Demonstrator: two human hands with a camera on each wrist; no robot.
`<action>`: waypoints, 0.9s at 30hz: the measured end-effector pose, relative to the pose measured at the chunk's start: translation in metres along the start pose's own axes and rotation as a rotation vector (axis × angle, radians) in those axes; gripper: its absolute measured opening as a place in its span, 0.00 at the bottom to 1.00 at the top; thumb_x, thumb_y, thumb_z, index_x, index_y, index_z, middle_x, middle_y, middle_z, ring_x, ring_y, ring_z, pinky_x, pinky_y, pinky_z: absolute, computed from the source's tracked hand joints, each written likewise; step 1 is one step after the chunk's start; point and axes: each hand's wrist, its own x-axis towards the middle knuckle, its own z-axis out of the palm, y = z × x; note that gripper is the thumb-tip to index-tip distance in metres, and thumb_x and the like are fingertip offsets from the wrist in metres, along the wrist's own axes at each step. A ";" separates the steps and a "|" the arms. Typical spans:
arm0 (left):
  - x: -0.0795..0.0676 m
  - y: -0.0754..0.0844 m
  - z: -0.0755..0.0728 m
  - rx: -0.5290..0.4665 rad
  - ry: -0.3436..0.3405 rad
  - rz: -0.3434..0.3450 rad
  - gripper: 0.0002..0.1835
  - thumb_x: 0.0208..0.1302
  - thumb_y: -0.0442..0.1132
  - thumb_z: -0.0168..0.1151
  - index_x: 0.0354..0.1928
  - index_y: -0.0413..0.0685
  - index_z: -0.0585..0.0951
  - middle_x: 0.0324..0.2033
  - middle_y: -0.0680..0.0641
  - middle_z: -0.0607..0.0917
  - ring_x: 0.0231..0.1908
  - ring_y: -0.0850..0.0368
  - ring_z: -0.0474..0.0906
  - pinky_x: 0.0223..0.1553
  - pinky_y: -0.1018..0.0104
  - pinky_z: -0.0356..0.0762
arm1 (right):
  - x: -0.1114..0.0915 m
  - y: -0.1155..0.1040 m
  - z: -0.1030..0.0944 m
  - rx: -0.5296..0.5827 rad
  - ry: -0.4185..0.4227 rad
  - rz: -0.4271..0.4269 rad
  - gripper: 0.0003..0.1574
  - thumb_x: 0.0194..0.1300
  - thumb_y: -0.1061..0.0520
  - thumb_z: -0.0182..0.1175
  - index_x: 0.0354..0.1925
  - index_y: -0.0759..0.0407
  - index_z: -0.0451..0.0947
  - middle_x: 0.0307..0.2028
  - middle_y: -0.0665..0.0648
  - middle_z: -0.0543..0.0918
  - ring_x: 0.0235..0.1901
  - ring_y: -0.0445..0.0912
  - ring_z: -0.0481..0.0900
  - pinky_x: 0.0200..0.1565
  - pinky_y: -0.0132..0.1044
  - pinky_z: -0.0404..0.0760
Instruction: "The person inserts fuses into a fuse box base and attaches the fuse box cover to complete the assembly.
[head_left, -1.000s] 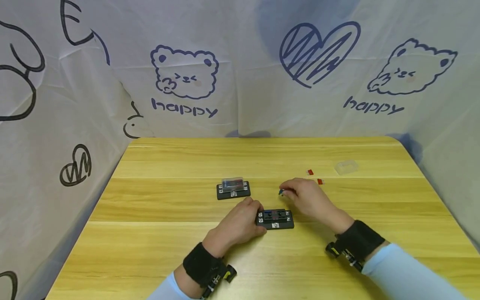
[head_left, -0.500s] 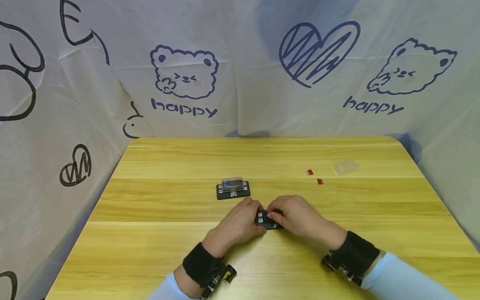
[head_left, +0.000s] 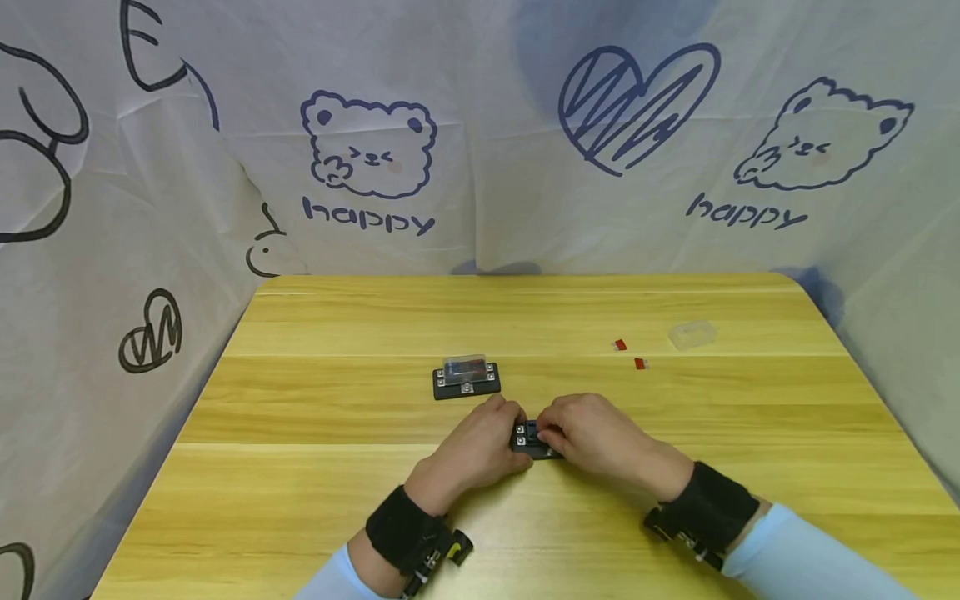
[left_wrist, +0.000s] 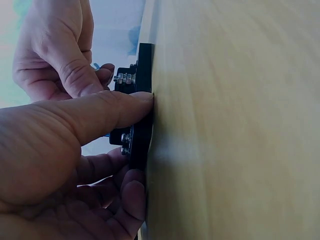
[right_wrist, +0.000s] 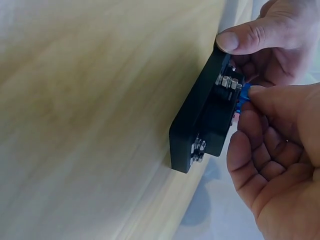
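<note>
On the table (head_left: 240, 400), hands (head_left: 474, 445) (head_left: 600, 433) clamp a black fuse block (right_wrist: 212, 127) (left) and blue fuse (right_wrist: 244, 93) atop it (right).

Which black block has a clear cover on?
The farther block, just beyond the left hand; the nearer block, which that hand grips, shows none.

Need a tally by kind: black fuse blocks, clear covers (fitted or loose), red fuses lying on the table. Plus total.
Black fuse blocks: 2 (held block, covered block)
Clear covers: 2 (fitted cover, loose cover)
Red fuses on the table: 2 (far fuse, near fuse)
Total: 6
</note>
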 end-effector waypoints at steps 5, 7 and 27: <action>0.000 0.000 0.000 0.005 0.000 0.000 0.25 0.50 0.47 0.73 0.48 0.44 0.77 0.39 0.50 0.75 0.37 0.58 0.72 0.42 0.65 0.76 | 0.000 -0.002 0.001 -0.020 0.012 -0.017 0.04 0.63 0.55 0.64 0.34 0.54 0.83 0.30 0.47 0.82 0.30 0.38 0.76 0.35 0.38 0.80; 0.000 0.000 0.000 0.004 0.002 0.000 0.25 0.50 0.47 0.73 0.47 0.45 0.77 0.39 0.50 0.75 0.37 0.58 0.72 0.42 0.65 0.75 | 0.001 -0.002 0.002 -0.028 0.025 -0.030 0.03 0.62 0.55 0.65 0.33 0.54 0.83 0.29 0.47 0.82 0.29 0.38 0.76 0.34 0.37 0.79; 0.002 -0.002 0.001 -0.006 0.005 0.007 0.24 0.50 0.47 0.73 0.47 0.44 0.78 0.38 0.50 0.75 0.36 0.59 0.71 0.41 0.65 0.75 | 0.001 0.003 0.005 0.005 0.060 -0.052 0.05 0.62 0.56 0.65 0.36 0.55 0.85 0.32 0.48 0.83 0.32 0.38 0.78 0.37 0.38 0.80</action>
